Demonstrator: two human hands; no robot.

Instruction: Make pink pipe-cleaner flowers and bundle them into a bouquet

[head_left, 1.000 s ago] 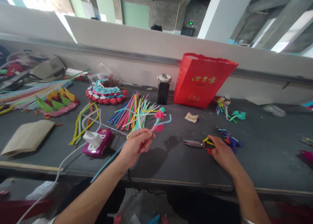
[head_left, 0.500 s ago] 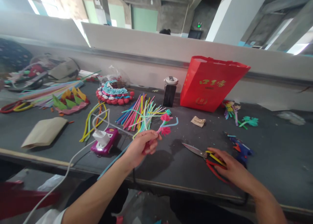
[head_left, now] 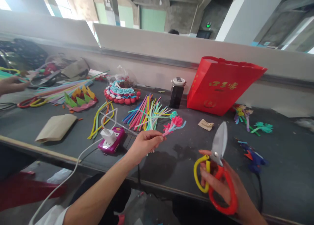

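Between the thumb and fingers of my left hand (head_left: pixel 147 143) is the stem of a pink pipe-cleaner flower (head_left: pixel 177 121), raised over the table. Its fluffy heads point up and right, with a light blue strand beside them. My right hand (head_left: pixel 223 185) grips scissors (head_left: pixel 219 146) by their yellow and red handles, blades pointing up and closed together. Behind my left hand lies a pile of coloured pipe cleaners (head_left: pixel 144 112), with a teal fluffy flower head (head_left: pixel 173 114) at its right end. A blue glue gun (head_left: pixel 252 156) rests to the right of the scissors.
A red bag (head_left: pixel 223 87), a lidded cup (head_left: pixel 178 84) and a phone (head_left: pixel 176 96) stand at the back. A purple power strip (head_left: pixel 111 140) with a white cable sits left. Teal flowers (head_left: pixel 263 127) lie right. Another person's hand (head_left: pixel 13 84) reaches in at far left.
My right hand has lifted the scissors off the table and turned their blades upward. The pink flower has rotated in my left hand. Another person's hand has come in at far left.
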